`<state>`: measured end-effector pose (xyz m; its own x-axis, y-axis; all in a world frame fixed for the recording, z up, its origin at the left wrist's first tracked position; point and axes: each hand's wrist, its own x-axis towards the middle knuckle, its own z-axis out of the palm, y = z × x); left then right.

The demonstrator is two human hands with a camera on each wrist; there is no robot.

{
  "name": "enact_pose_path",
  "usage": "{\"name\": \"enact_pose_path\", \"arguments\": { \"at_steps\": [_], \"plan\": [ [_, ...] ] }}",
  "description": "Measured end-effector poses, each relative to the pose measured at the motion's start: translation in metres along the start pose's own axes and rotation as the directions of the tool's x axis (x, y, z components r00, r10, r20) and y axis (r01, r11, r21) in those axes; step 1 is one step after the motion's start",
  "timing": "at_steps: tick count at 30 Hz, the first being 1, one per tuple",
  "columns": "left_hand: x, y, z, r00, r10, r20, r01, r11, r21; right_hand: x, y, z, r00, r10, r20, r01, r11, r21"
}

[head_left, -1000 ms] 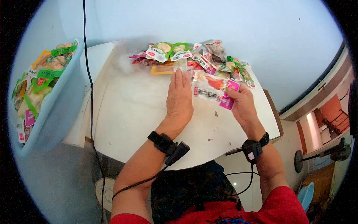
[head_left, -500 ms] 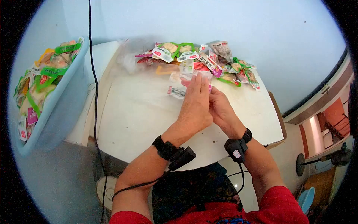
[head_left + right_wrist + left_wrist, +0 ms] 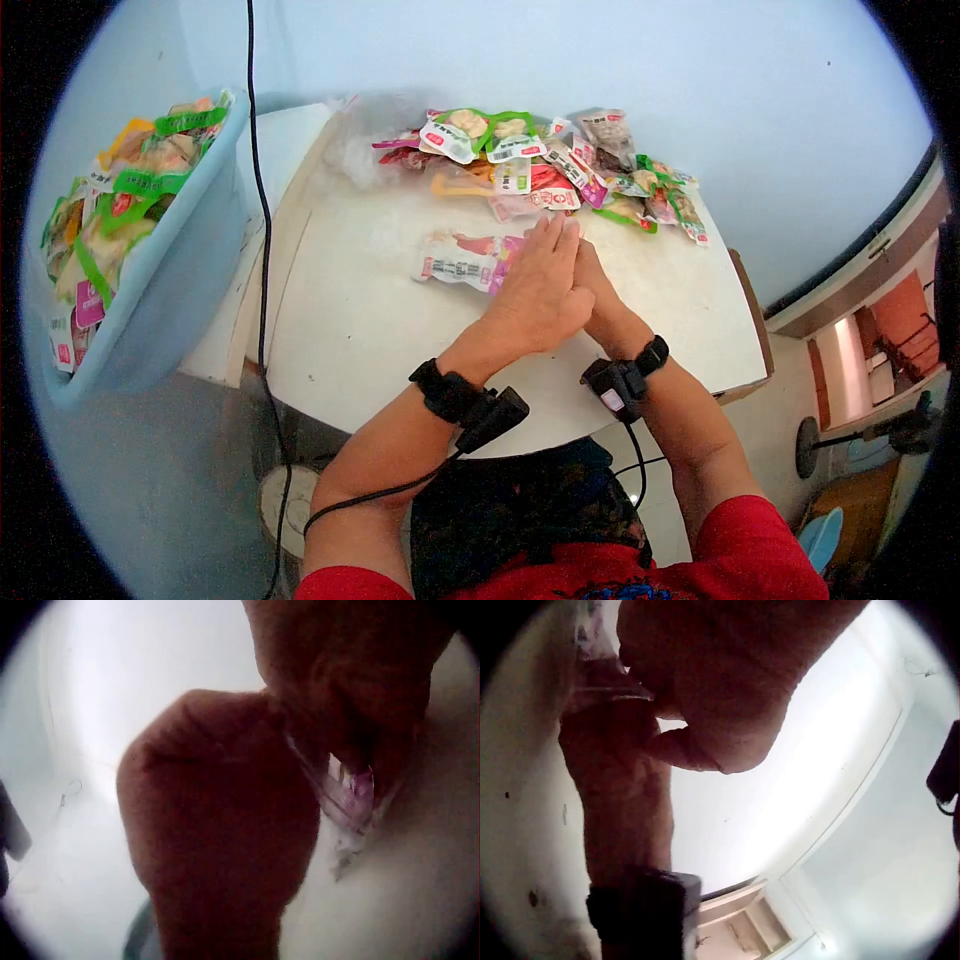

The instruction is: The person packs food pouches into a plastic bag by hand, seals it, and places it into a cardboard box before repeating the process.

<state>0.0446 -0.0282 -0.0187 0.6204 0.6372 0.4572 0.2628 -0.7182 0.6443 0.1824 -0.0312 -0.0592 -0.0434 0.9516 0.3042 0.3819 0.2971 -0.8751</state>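
Observation:
A flat clear food packet [image 3: 462, 265] with dark lettering, a reddish picture and a purple end lies low over the white table, left of both hands. My left hand [image 3: 540, 285] lies across its purple end with straight fingers held together. Behind it, my right hand [image 3: 597, 290] is partly hidden and grips that same end. In the right wrist view the packet [image 3: 360, 796] shows bent under the right hand [image 3: 352, 682], with the left hand [image 3: 217, 787] close against it.
Several food packets [image 3: 510, 145] are heaped at the table's [image 3: 350, 330] back edge, beside a clear plastic bag [image 3: 375, 145]. A blue basin [image 3: 190, 270] full of packets stands at the left. A black cable [image 3: 262, 250] hangs in front of it.
The right hand has brought the packet leftward from the right side, and the left hand has moved right to meet it. The packet now reaches out left of the hands, its printed face showing.

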Motion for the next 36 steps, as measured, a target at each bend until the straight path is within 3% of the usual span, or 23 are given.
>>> {"name": "enact_pose_path", "arguments": {
  "at_steps": [3,5,6,9,15,20,24,27,28,30,32,33,34,36],
  "plan": [
    [0.007,0.012,-0.010,1.000,-0.023,0.008,0.024,0.996,-0.081,-0.014,-0.017,0.009,0.996,0.019,-0.093,0.002,0.976,0.218],
    [0.004,0.011,-0.001,0.997,0.012,-0.070,-0.007,0.997,0.076,-0.021,-0.023,0.011,0.994,0.039,-0.106,-0.007,0.956,0.292],
    [0.002,0.011,0.002,0.993,0.043,-0.110,-0.025,0.987,0.160,-0.024,-0.024,0.011,0.993,0.039,-0.112,-0.004,0.954,0.299],
    [-0.001,0.012,0.004,0.994,-0.006,-0.110,0.018,0.994,0.109,-0.030,-0.024,0.015,0.991,0.020,-0.131,0.018,0.957,0.288],
    [0.001,0.008,0.006,0.979,0.017,-0.204,0.034,0.969,0.245,-0.029,-0.021,0.026,0.987,-0.044,-0.154,0.080,0.968,0.239],
    [0.003,0.006,0.003,0.967,-0.025,-0.254,0.100,0.954,0.284,-0.014,-0.014,0.039,0.974,-0.165,-0.154,0.194,0.962,0.194],
    [0.006,-0.002,-0.002,0.956,-0.028,-0.293,0.104,0.963,0.248,0.002,-0.014,0.042,0.960,-0.271,-0.068,0.279,0.931,0.237],
    [0.007,-0.006,-0.004,0.951,0.012,-0.310,0.065,0.970,0.236,0.008,-0.026,0.007,0.968,-0.187,0.166,0.166,0.977,0.133],
    [0.007,-0.007,-0.004,0.949,0.030,-0.315,0.046,0.972,0.232,0.005,-0.038,-0.007,0.984,0.022,0.179,-0.051,0.985,0.163],
    [0.007,-0.009,-0.003,0.944,0.048,-0.326,0.029,0.973,0.228,-0.006,-0.062,-0.035,0.880,0.420,0.221,-0.463,0.861,0.211],
    [0.006,-0.010,-0.003,0.944,0.045,-0.328,0.032,0.974,0.225,-0.014,-0.048,-0.063,0.901,0.434,0.012,-0.433,0.901,-0.036],
    [0.006,-0.010,-0.002,0.947,0.037,-0.320,0.038,0.974,0.225,-0.015,-0.028,-0.079,0.965,0.241,-0.103,-0.261,0.912,-0.318],
    [0.006,-0.010,-0.002,0.950,0.028,-0.311,0.045,0.974,0.224,-0.018,-0.012,-0.096,0.988,0.015,-0.151,-0.101,0.804,-0.585],
    [0.005,-0.016,0.003,0.944,0.068,-0.322,0.025,0.961,0.276,-0.024,-0.007,-0.120,0.986,0.035,-0.164,-0.154,0.570,-0.807]
  ]
}}
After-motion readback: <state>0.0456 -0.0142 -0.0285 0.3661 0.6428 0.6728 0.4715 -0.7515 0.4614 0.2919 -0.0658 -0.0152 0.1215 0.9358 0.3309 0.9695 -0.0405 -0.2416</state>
